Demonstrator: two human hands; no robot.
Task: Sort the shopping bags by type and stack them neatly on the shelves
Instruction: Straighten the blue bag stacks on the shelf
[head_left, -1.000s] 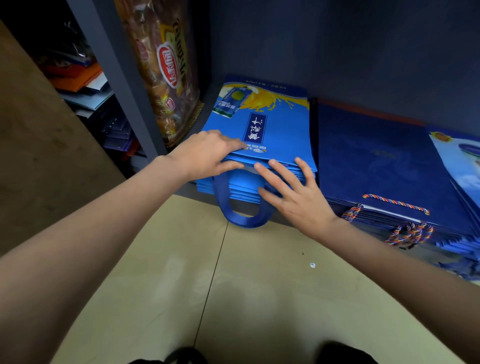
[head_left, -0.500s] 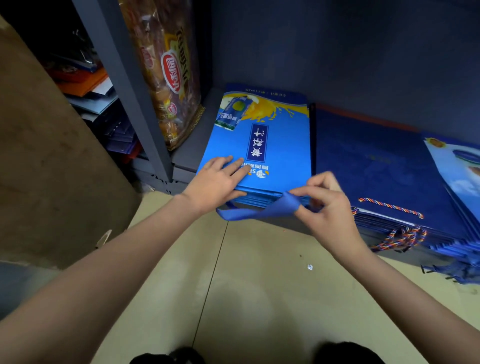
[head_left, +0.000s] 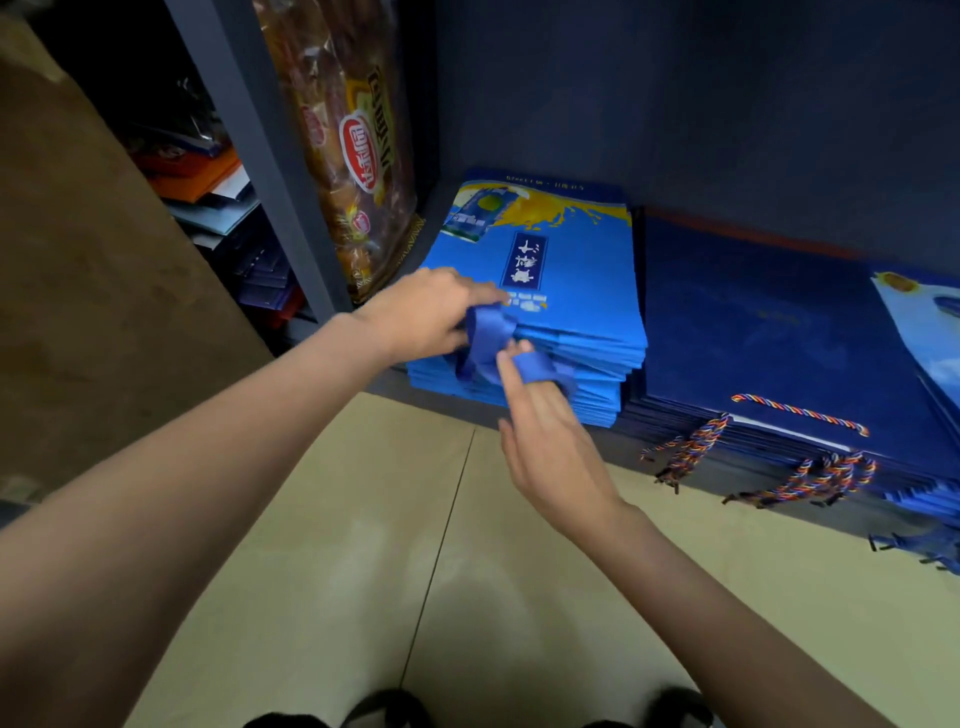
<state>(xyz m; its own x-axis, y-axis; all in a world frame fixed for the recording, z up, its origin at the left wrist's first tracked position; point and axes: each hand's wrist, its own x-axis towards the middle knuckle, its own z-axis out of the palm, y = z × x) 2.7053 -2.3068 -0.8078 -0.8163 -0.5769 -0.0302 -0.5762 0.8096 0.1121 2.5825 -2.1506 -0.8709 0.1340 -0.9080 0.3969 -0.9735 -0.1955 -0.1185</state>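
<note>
Both hands have come together at the blue ribbon handle (head_left: 488, 338): the left hand (head_left: 426, 312) pinches it, the right hand (head_left: 550, 441) has it looped over its fingers, above the light blue bag stack (head_left: 571, 291) on the shelf (head_left: 384, 384)

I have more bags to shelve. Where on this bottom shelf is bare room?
Only a narrow grey strip between the snack packet and the light blue bag stack. Rightward it is crowded: the dark blue stack abuts it.
</note>
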